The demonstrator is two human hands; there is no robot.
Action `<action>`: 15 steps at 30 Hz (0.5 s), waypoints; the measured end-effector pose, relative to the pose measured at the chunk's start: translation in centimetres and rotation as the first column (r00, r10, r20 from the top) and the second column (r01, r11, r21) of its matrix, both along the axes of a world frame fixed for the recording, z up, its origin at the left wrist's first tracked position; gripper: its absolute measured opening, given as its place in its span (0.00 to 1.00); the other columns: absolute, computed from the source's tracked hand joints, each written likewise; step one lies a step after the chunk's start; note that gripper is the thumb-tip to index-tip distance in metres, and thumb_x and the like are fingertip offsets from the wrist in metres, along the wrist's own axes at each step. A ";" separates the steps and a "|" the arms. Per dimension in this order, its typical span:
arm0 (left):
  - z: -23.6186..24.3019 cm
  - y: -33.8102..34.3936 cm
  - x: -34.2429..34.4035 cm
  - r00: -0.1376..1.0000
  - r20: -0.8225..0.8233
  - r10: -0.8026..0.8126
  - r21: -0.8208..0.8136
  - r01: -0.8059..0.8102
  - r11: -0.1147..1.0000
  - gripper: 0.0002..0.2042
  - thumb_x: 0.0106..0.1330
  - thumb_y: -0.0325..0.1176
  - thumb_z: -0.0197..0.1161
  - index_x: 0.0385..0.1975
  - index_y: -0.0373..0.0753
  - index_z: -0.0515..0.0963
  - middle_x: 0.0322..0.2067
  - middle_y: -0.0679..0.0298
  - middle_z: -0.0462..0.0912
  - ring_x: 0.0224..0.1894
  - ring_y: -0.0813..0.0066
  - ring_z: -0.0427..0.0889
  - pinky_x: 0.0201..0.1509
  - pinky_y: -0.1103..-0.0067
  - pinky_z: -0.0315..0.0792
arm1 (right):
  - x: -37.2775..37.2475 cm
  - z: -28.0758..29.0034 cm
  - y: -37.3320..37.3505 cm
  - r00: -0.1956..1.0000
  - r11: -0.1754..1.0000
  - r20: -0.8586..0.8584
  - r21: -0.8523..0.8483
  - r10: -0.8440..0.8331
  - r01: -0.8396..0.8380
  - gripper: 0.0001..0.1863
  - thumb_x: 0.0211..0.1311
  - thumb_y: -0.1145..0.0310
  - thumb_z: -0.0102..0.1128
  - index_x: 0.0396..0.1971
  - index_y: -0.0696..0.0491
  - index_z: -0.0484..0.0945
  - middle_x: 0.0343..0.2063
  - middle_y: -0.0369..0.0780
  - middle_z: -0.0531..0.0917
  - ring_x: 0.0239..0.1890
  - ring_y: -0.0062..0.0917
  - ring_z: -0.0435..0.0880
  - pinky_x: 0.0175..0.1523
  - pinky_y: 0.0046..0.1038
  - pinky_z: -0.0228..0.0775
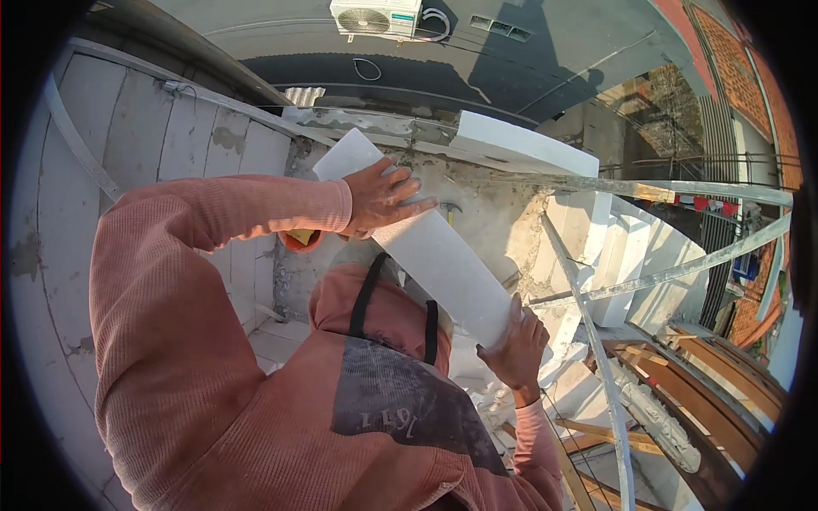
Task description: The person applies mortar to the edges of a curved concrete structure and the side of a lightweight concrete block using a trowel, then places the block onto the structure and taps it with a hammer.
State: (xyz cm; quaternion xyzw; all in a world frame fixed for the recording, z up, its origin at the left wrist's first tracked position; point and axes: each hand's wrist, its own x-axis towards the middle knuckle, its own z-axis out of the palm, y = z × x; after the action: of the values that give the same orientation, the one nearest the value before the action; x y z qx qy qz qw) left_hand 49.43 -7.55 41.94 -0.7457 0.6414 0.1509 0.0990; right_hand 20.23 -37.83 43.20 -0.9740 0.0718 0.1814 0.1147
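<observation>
Both hands are on one white block (452,268), which slants from upper left to lower right in front of the torso. The left hand (381,198) lies across its upper part, fingers spread over the broad face, and the block's far end juts out past the hand to the upper left. The right hand (518,345) is clamped on the opposite end, low and to the right, with its fingers curled at the edge. So the block spans the gap between the hands, and its long middle stretch is bare. Its underside is hidden: I cannot tell how far the left thumb wraps under, or whether anything below touches the block

Just beyond the block's upper edge, near the left fingertips, is a hammer (451,210) on the dusty floor (490,223). An orange bucket (300,241) shows partly under the left forearm. A wall (141,128) of pale blocks stands to the left, and another white block (528,146) sits on the low wall ahead. Metal poles (588,328) cross on the right, above timber (694,375)
</observation>
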 end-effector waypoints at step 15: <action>-0.1 7.4 26.4 0.890 0.328 0.316 -0.055 -0.316 0.947 0.67 0.37 0.54 0.87 0.79 0.56 0.46 0.65 0.58 0.69 0.69 0.58 0.68 0.75 0.58 0.60 | 36.7 1.7 1.3 0.911 0.935 0.217 -0.136 0.352 -0.329 0.65 0.34 0.55 0.81 0.77 0.51 0.53 0.50 0.46 0.72 0.53 0.42 0.73 0.59 0.47 0.62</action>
State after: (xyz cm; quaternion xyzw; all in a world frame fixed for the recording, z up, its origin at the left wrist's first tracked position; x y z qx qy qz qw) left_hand 75.80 -0.14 41.82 -0.8547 0.4855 0.0369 0.1799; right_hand 56.88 -36.49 44.92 -0.9906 -0.1046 0.0771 0.0417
